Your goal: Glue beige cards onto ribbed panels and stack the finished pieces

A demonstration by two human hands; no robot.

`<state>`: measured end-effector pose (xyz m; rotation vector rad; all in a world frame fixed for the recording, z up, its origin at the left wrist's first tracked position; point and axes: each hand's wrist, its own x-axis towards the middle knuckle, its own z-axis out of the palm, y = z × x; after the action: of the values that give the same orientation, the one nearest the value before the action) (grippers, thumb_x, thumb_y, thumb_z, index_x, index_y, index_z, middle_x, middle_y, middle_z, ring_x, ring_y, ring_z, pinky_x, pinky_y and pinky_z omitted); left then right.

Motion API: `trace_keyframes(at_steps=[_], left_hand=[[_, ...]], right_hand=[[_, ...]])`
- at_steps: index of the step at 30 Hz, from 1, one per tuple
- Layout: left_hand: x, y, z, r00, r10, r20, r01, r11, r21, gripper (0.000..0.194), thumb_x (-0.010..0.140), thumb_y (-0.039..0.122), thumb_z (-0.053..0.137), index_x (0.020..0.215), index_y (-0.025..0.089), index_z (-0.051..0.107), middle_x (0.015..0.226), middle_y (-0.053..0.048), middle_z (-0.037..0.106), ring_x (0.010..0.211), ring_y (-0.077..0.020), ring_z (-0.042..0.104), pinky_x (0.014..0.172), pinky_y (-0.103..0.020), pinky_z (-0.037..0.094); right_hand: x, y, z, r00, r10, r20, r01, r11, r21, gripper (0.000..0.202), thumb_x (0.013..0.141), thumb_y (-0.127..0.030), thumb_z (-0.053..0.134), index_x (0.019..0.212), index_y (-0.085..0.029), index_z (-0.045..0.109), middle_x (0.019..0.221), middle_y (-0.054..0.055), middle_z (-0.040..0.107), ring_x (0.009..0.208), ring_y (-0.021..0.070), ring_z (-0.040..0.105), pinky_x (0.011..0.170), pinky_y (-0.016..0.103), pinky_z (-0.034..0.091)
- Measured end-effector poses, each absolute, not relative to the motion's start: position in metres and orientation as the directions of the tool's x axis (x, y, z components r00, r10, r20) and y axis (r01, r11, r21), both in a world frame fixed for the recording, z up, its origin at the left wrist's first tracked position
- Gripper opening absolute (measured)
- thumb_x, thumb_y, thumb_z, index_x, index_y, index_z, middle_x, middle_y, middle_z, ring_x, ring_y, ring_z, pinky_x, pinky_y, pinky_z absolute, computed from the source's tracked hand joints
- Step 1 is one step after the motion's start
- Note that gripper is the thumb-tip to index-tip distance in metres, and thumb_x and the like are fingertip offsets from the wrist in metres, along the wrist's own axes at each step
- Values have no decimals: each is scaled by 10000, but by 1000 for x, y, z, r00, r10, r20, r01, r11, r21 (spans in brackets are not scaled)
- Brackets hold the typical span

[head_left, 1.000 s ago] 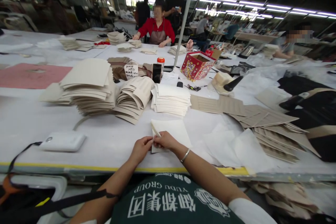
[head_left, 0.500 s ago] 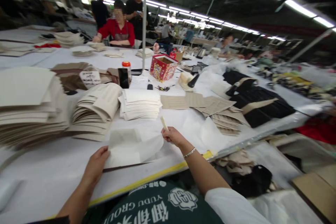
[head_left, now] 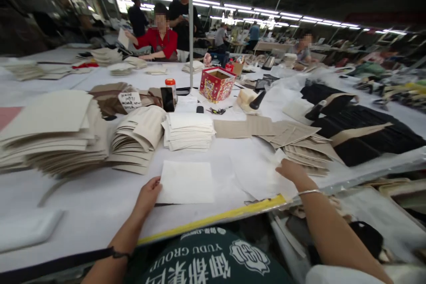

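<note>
A white rectangular sheet [head_left: 187, 183] lies flat near the front edge of the table. My left hand [head_left: 152, 191] pinches its left edge, thumb and fingers pressed together. Off to the right, my right hand [head_left: 290, 172] is closed on a thin whitish sheet [head_left: 254, 173], which is crumpled at the fingers and spreads over the table to their left. A stack of white pieces [head_left: 189, 132] is behind the flat sheet. Beige panels [head_left: 304, 142] are fanned out just beyond my right hand.
Thick curved stacks of beige pieces [head_left: 136, 135] stand at the left. Behind are a red patterned box [head_left: 217, 84], a metal pole [head_left: 191, 26] and a phone [head_left: 167, 99]. Black bundles [head_left: 369, 131] lie right. Across the table sits a person in red [head_left: 161, 40].
My right hand has moved right, away from the flat sheet, with the thin sheet. The white sheet now lies flatter beside my left hand. The person in red has raised a piece.
</note>
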<state>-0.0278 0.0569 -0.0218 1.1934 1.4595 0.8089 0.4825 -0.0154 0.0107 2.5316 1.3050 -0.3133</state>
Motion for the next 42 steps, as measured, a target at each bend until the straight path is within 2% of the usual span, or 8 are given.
trace_keyframes(at_steps=[10, 16, 23, 26, 30, 34, 38, 42], left_hand=[[-21, 38, -12, 106, 948, -300, 192, 277, 942, 665, 646, 237, 558, 1274, 139, 361, 658, 53, 499, 582, -114, 477, 559, -232, 369], [-11, 44, 0, 209, 907, -365, 154, 338, 928, 592, 634, 220, 553, 1211, 172, 433, 718, 42, 467, 543, -86, 436, 480, -209, 333], [11, 66, 7, 226, 919, -325, 90, 312, 946, 595, 667, 279, 577, 1231, 194, 412, 748, 19, 495, 518, -85, 451, 439, -203, 347], [12, 91, 20, 274, 947, -170, 278, 91, 956, 520, 751, 325, 521, 1244, 185, 429, 832, -48, 585, 649, -155, 568, 542, -271, 460], [-14, 148, 40, 421, 838, 347, 720, -541, 435, 421, 806, 222, 485, 1227, 211, 506, 1260, -136, 521, 1201, -290, 434, 1012, -513, 298], [-46, 201, 51, 606, 747, 272, 792, -598, -125, 374, 819, 85, 421, 1131, 218, 580, 1326, -107, 488, 1271, -294, 365, 1042, -626, 138], [-59, 212, 62, 654, 735, 181, 756, -620, -211, 342, 797, 54, 431, 1048, 177, 628, 1205, -95, 594, 1177, -279, 482, 1024, -534, 298], [-72, 167, 63, 632, 676, 378, 738, -674, -28, 346, 836, 105, 386, 1083, 163, 621, 1181, -92, 611, 1159, -229, 509, 1001, -400, 393]], right_hand=[[408, 23, -26, 396, 904, 160, 917, -399, -20, 341, 873, -195, 329, 1130, -59, 508, 934, 203, 569, 730, 248, 609, 621, 358, 483], [349, 51, -30, 245, 956, 162, 969, -246, -16, 315, 839, -232, 419, 1062, -93, 593, 1072, 207, 582, 934, 307, 583, 800, 444, 467], [231, 22, -27, -403, 911, 90, 762, 389, -518, 865, 583, -474, 681, 1353, -196, 402, 1371, 134, 405, 1226, 330, 404, 1003, 436, 371], [203, 17, -27, -316, 943, 103, 774, 319, -546, 517, 641, -300, 605, 1151, -217, 597, 1190, 137, 573, 1098, 342, 517, 922, 463, 425], [213, 24, -4, -104, 990, 97, 691, 142, -709, 286, 797, -259, 386, 907, -238, 649, 860, 71, 663, 809, 258, 616, 733, 379, 490], [235, 29, 25, 53, 996, 66, 463, 34, -886, 327, 817, -421, 417, 862, -200, 653, 806, 50, 671, 792, 254, 609, 708, 336, 481], [253, 27, 44, 203, 979, 34, 297, -28, -955, 382, 746, -504, 527, 870, -171, 667, 845, 54, 686, 818, 274, 607, 728, 340, 475], [278, 20, 57, 312, 949, -47, 134, -93, -987, 399, 706, -519, 586, 867, -158, 644, 813, 71, 686, 767, 271, 615, 670, 346, 485]])
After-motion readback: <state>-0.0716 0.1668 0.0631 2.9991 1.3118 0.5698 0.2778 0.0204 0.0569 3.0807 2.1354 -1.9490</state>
